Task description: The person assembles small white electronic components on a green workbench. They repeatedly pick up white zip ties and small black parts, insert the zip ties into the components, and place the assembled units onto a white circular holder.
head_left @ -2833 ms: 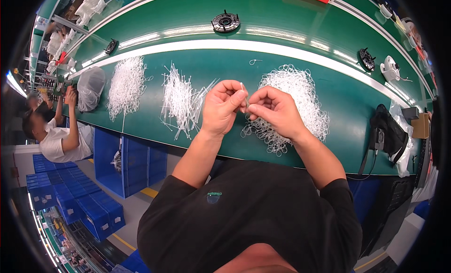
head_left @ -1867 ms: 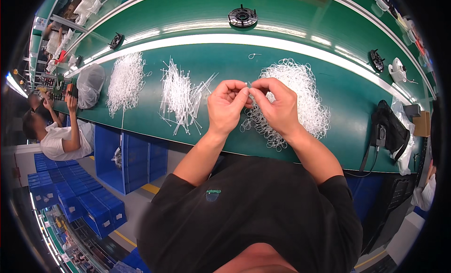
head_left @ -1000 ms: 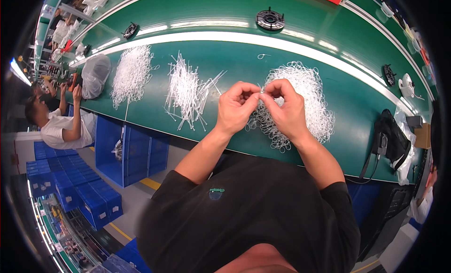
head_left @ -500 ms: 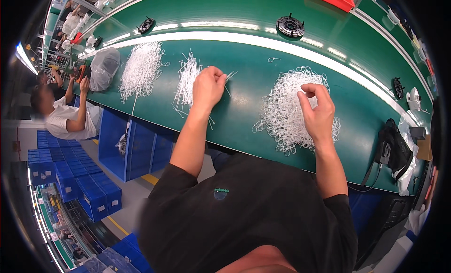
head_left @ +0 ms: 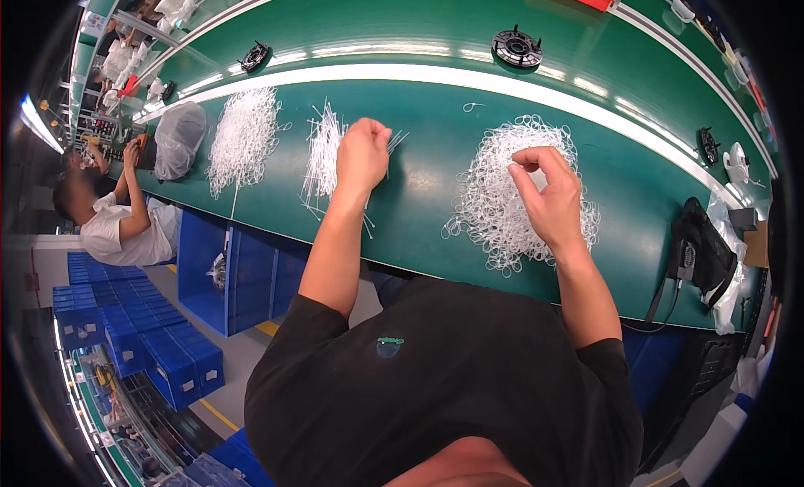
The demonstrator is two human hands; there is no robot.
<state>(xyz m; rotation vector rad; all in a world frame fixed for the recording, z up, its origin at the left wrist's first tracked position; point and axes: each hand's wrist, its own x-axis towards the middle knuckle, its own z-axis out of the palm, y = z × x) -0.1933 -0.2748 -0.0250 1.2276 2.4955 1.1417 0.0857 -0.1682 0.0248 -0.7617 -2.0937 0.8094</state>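
Note:
My left hand [head_left: 362, 159] is closed above the right side of a pile of straight white cable ties [head_left: 323, 156]. Thin tie ends stick out to the right past its fingers. Over a large heap of looped white cable ties [head_left: 502, 206], my right hand [head_left: 553, 198] is curled with thumb and forefinger nearly meeting. Whatever lies between those two fingertips is too small to make out against the white heap. One single looped tie [head_left: 471, 108] lies apart on the green table, beyond the heap.
Another looped-tie heap [head_left: 243, 139] and a clear plastic bag [head_left: 180, 139] lie leftward, near a seated person [head_left: 126, 223]. Black round parts [head_left: 517, 48] sit on the far green surface. A black bag [head_left: 699, 252] lies right. Blue bins [head_left: 205, 273] stand below the table's left side.
The whole view has shifted slightly. Both hands keep nearly the same pose over their piles, and the right thumb and forefinger have shifted a little left.

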